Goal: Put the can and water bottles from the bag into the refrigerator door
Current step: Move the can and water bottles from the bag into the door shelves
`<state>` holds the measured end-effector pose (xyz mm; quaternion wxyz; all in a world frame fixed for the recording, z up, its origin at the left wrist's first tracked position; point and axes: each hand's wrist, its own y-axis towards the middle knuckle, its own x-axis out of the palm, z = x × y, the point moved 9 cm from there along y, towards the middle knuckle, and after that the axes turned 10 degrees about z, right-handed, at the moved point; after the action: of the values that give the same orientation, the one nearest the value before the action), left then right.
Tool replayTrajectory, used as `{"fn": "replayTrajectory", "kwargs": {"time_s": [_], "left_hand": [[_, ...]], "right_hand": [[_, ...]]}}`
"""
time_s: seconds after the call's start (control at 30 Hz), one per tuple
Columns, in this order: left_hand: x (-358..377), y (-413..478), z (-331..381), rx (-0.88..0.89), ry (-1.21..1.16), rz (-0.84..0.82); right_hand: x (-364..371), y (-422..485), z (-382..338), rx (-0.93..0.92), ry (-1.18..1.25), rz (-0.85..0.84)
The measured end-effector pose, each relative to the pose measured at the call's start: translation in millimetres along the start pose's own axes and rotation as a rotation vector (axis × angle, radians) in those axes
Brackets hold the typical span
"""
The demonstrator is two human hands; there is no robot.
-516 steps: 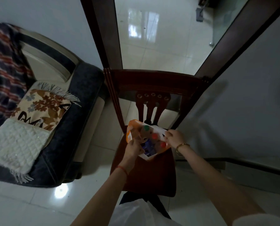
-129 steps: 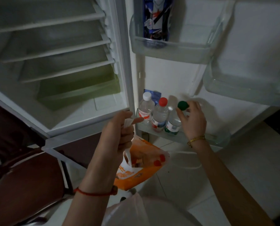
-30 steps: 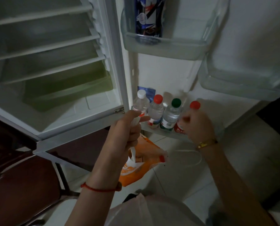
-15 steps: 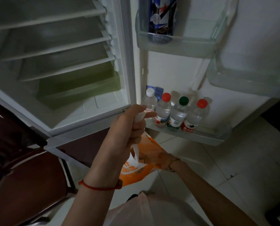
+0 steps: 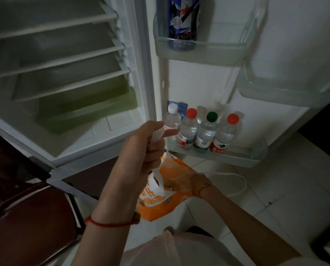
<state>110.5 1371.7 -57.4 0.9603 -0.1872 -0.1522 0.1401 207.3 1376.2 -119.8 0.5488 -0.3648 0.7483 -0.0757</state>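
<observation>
My left hand point(image 5: 146, 144) is closed on the white handle of the orange and white bag point(image 5: 158, 200), which hangs in front of the open refrigerator. My right hand point(image 5: 181, 184) reaches down into the bag's mouth; its fingers are hidden inside, so I cannot tell what they hold. Several water bottles stand in a row in the lowest door shelf point(image 5: 242, 156): a white-capped one point(image 5: 171, 120), a red-capped one point(image 5: 189, 127), a green-capped one point(image 5: 206, 131) and another red-capped one point(image 5: 225, 133). A blue can point(image 5: 183, 22) stands in the upper door shelf point(image 5: 202, 52).
The refrigerator's inner shelves point(image 5: 64, 60) and green drawer point(image 5: 87, 104) lie to the left. Another clear door bin point(image 5: 287, 91) sits at right. A dark wooden chair point(image 5: 31, 217) stands at lower left. A white cord point(image 5: 235, 181) lies on the tiled floor.
My right hand set the second red-capped bottle on the lowest door shelf, let go, and dropped down into the bag. My left hand keeps holding the bag's handle.
</observation>
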Motion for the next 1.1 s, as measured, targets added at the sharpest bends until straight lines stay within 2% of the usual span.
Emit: {"fn": "replayTrajectory", "kwargs": {"time_s": [0.17, 0.27, 0.4, 0.57, 0.7, 1.1], "left_hand": [[9.7, -2.9, -1.0, 0.013, 0.013, 0.004], [15.4, -2.1, -1.1, 0.024, 0.013, 0.022], [21.9, 2.0, -4.7, 0.013, 0.019, 0.046], [37.4, 2.6, -16.9, -0.010, 0.020, 0.051], [52.9, 2.2, -27.2, -0.019, 0.021, 0.076], [113.5, 8.2, -81.3, -0.103, 0.158, 0.133]], "right_hand": [[76.6, 71.4, 105.1, 0.172, -0.099, 0.015], [95.6, 91.0, 151.0, 0.243, -0.001, 0.063], [72.9, 76.8, 142.7, 0.171, 0.123, 0.121], [38.0, 72.0, 160.3, 0.122, 0.143, 0.346], [16.4, 57.7, 171.4, 0.086, 0.100, 0.435], [-83.4, -32.5, 210.4, 0.020, 0.274, 0.842]]}}
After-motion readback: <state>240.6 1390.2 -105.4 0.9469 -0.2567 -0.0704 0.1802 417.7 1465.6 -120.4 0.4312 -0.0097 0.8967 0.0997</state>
